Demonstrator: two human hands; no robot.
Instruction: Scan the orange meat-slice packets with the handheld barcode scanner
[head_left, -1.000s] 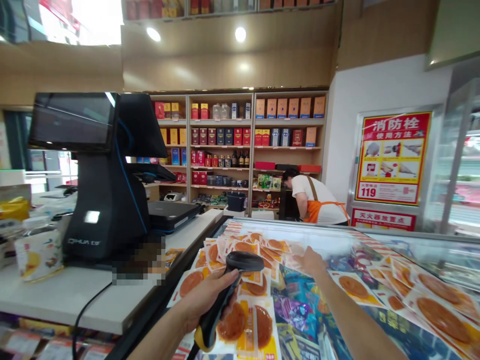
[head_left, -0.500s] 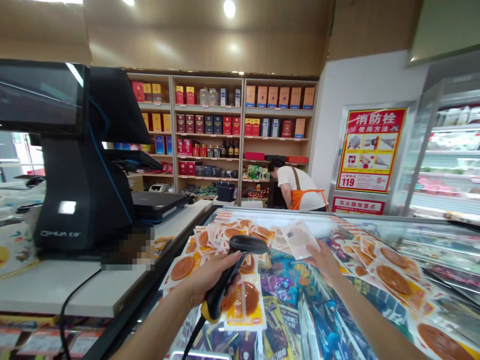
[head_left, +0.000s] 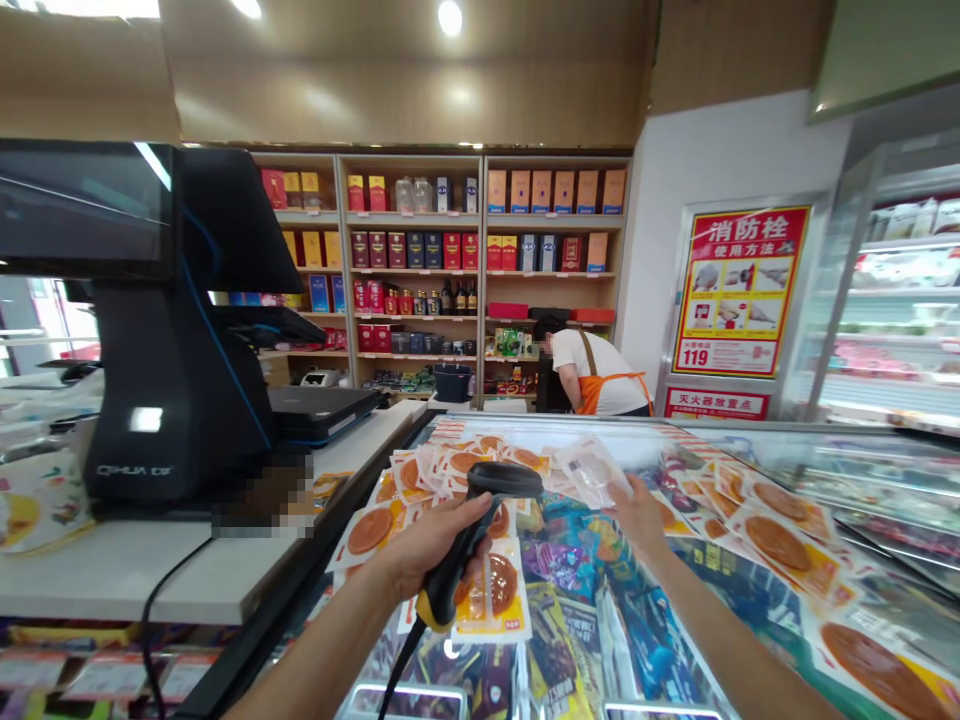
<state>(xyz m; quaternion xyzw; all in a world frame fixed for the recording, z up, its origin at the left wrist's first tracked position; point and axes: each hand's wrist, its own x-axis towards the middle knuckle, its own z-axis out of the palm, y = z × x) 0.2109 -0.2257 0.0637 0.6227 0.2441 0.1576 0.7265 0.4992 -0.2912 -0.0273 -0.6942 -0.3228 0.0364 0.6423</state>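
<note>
My left hand (head_left: 442,545) is wrapped round the handle of a black and yellow barcode scanner (head_left: 504,480), its cable trailing down toward me. The scanner's head faces right. In my right hand (head_left: 637,515) a flat white packet (head_left: 592,470) is pinched at its right edge, held up a little to the right of the scanner with its pale printed back toward me. Beneath both hands, packets with round brown pieces on yellow and white wrapping (head_left: 499,585) lie in a pile on the glass lid of a freezer (head_left: 517,430). Colourful packages show through the glass.
More such packets (head_left: 780,545) are spread on the right side of the lid. On the left counter (head_left: 187,590) stands a black cash register (head_left: 172,380). Beyond the freezer, a person in an orange apron (head_left: 600,370) bends before shelves of boxes (head_left: 420,250).
The view has shifted slightly. The white packet has tilted and turned a little in my right hand, while the scanner stays in my left, close to where it was.
</note>
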